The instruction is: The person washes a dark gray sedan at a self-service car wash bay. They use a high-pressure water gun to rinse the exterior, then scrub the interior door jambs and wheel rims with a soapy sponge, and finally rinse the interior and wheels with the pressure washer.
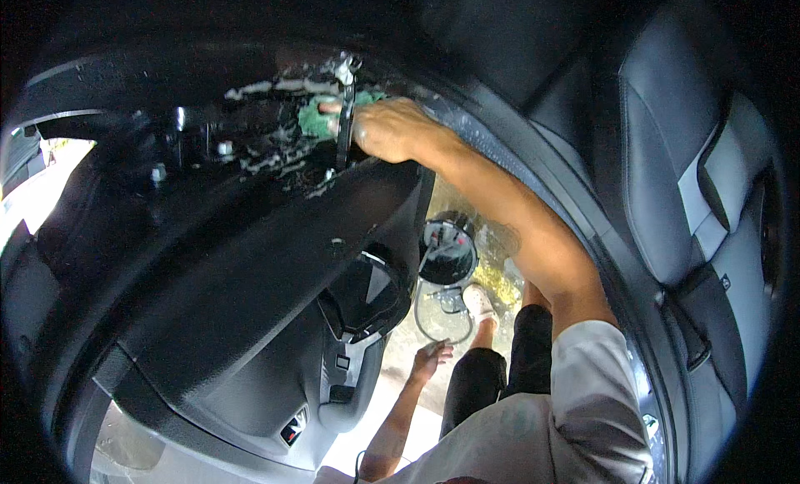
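My right hand [394, 129] presses a green cloth or sponge [315, 120] against the wet black door jamb [269, 118], where white suds streak the surface. Part of the green piece is hidden behind the fingers and behind a dark door check strap [345, 127], which crosses in front of it. The wrist passes just above the edge of the open car door [269, 296]. My left hand [431, 360] hangs low beside the door's armrest, fingers loosely apart, with nothing visible in it.
A black bucket [447, 252] of dark liquid stands on the wet ground near my shoe [480, 304]. A thin hose or cable [420, 321] loops beside it. The door sill [562, 190] and a grey-and-black car seat [669, 165] lie to the right. Door bolts [159, 172] protrude on the left.
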{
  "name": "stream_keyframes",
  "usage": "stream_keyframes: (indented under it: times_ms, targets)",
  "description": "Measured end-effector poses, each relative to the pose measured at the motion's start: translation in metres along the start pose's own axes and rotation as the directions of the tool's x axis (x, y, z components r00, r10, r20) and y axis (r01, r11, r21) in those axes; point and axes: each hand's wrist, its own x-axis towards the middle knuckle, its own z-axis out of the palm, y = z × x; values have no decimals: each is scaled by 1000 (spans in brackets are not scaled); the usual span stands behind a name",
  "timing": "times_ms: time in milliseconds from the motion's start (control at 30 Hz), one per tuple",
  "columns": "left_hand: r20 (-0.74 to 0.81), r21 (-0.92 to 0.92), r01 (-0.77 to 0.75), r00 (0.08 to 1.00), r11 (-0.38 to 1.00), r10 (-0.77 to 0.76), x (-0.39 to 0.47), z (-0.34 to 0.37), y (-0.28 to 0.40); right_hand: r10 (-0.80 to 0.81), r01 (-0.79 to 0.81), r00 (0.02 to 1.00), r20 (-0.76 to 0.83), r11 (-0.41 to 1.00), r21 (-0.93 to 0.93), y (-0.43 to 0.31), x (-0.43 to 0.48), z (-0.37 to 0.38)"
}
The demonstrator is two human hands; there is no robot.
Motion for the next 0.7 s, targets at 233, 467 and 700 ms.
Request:
stream_keyframes:
  times_ms: [233,467,700]
  targets:
    - [-28,-84,40,999,996,-43,-4,-7,-37,246,87,924,-294,612,786,28,-20,52]
    - [-4,-20,34,999,999,-34,-5,1,-44,610,79,694,-382,463,883,47,-23,47]
    - [-24,-76,29,999,997,-31,3,-5,-25,583,512,753,-305,-229,828,27,-100,38]
